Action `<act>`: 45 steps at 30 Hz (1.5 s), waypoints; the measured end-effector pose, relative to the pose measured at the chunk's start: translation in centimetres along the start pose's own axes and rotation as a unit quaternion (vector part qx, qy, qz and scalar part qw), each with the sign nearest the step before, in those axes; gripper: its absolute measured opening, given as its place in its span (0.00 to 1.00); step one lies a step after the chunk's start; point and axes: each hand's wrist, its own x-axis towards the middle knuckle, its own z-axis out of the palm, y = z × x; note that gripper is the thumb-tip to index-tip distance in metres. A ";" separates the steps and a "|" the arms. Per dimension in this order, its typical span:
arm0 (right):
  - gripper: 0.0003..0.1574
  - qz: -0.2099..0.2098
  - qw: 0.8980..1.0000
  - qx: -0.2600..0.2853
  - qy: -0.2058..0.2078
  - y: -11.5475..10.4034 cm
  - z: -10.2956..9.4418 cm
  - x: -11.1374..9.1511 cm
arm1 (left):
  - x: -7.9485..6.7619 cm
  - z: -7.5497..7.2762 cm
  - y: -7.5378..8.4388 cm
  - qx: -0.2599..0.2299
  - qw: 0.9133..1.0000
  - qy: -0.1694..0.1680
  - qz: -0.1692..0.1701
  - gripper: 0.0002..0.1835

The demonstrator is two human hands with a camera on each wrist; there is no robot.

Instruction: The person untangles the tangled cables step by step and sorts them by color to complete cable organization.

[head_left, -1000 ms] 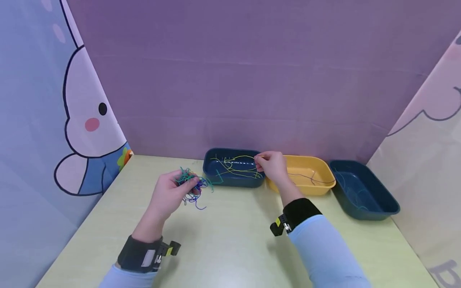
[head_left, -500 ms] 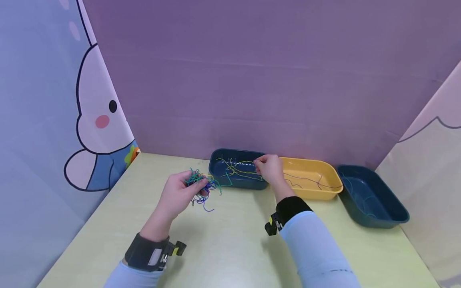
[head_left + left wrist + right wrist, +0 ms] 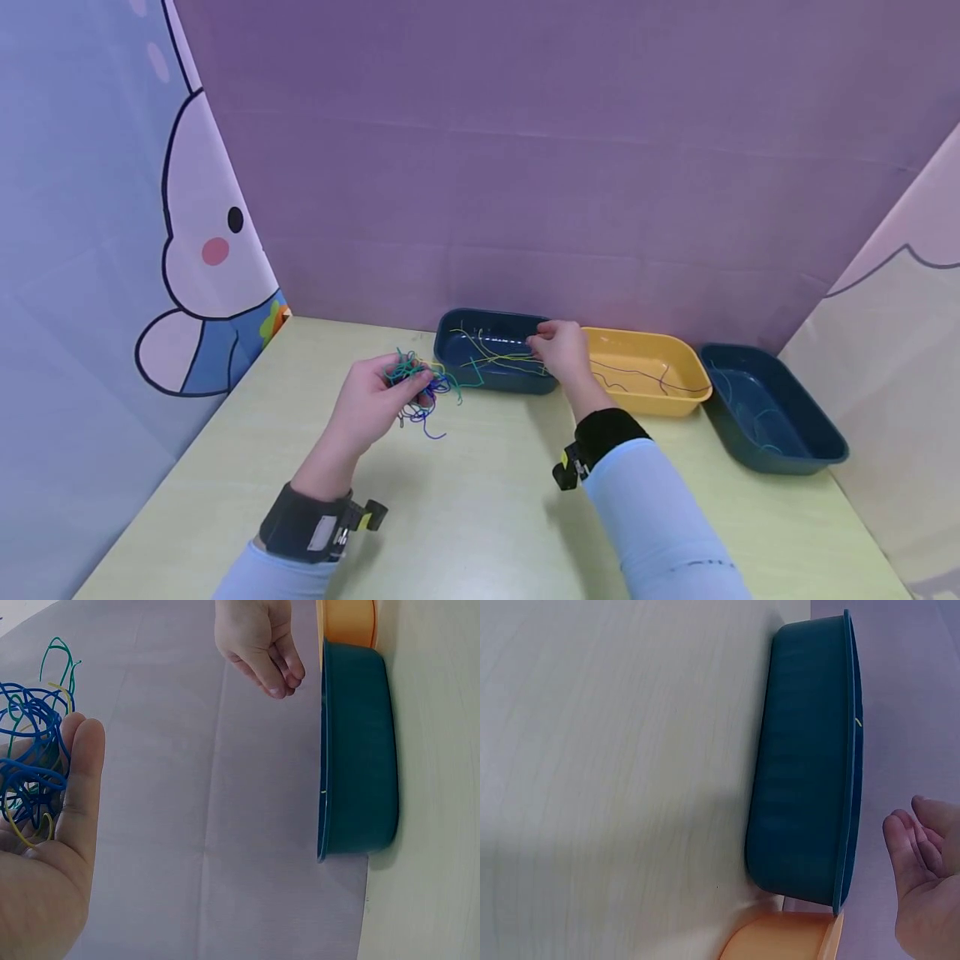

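My left hand [image 3: 367, 404] holds a tangle of thin wires [image 3: 420, 408], blue and green with some yellow, in front of the left dark blue tray [image 3: 491, 381]. Loops of the bundle [image 3: 37, 769] stick out past the fingers in the left wrist view. Above the right end of that tray is my right hand [image 3: 566, 354]. In the right wrist view its thumb stands apart from the bent fingers [image 3: 907, 840], and nothing shows between them. Several yellow wires [image 3: 506, 358] lie in the tray below it.
A yellow tray [image 3: 652, 406] with dark wires adjoins on the right. Beyond it a second dark blue tray [image 3: 780, 454] holds green wire. A purple backdrop [image 3: 562, 183] rises behind the trays, and printed panels flank the pale table [image 3: 480, 517].
The right hand has let go of a yellow wire, which has dropped into the left tray. The left hand keeps its hold on the tangle; the head view has shifted slightly.
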 end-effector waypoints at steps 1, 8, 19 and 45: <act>0.23 0.001 1.000 0.001 0.002 0.0 -0.1 0.0 | 0.0 0.0 0.0 0.000 1.000 0.000 0.000 0.07; 0.23 -0.008 1.000 -0.007 0.009 0.1 -0.8 -0.4 | 0.1 0.2 -0.1 0.003 1.000 0.000 -0.002 0.07; 0.32 -0.057 0.997 0.044 -0.013 -1.2 -3.2 -2.6 | 0.3 0.5 -0.1 0.006 1.000 -0.006 0.003 0.07; 0.27 -0.143 0.971 0.189 -0.005 1.2 -9.9 -13.7 | 0.1 1.1 0.0 0.003 1.000 -0.017 -0.018 0.07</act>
